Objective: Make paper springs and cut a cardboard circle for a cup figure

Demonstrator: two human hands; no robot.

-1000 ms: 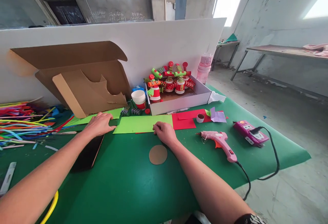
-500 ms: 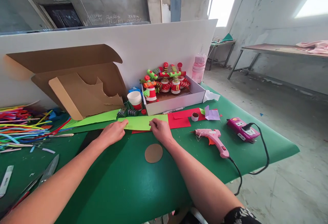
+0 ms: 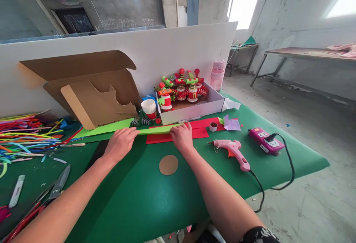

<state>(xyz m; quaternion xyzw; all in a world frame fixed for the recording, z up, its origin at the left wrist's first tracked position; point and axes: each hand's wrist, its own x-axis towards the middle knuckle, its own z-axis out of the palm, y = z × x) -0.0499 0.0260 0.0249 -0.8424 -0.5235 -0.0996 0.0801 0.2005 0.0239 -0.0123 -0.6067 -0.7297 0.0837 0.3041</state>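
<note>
A narrow strip of bright green paper (image 3: pixel 155 129) lay flat near the back of the green table cover (image 3: pixel 133 198), just in front of the white box (image 3: pixel 194 112). Its sheet was thin, matte and straight-edged, and seen almost edge-on. The left hand (image 3: pixel 120 143) pressed down on its left end, fingers together and curled, palm down. The right hand (image 3: pixel 182 137) pressed on its right end in the same way, fingers closed side by side on the paper.

Beneath the strip lay one red paper sheet (image 3: pixel 178 136), rectangular and smooth. One brown cardboard disc (image 3: pixel 168 164), round and flat, sat near the wrists, apart from both hands. To the right lay one pink plastic glue gun (image 3: pixel 233 151) with a black cord, one small tape roll (image 3: pixel 213 126), and one pale purple paper scrap (image 3: pixel 231 124).

The shallow white box held several red and green paper-cup figures (image 3: pixel 182 89). A short stack of white paper cups (image 3: pixel 149 108) stood beside it. An open corrugated cardboard box (image 3: pixel 89 87) leaned against the white partition. At far left a pile of fuzzy pipe cleaners (image 3: pixel 25 135) in many colours lay loose, with one pair of metal scissors (image 3: pixel 55 187) nearer.
</note>
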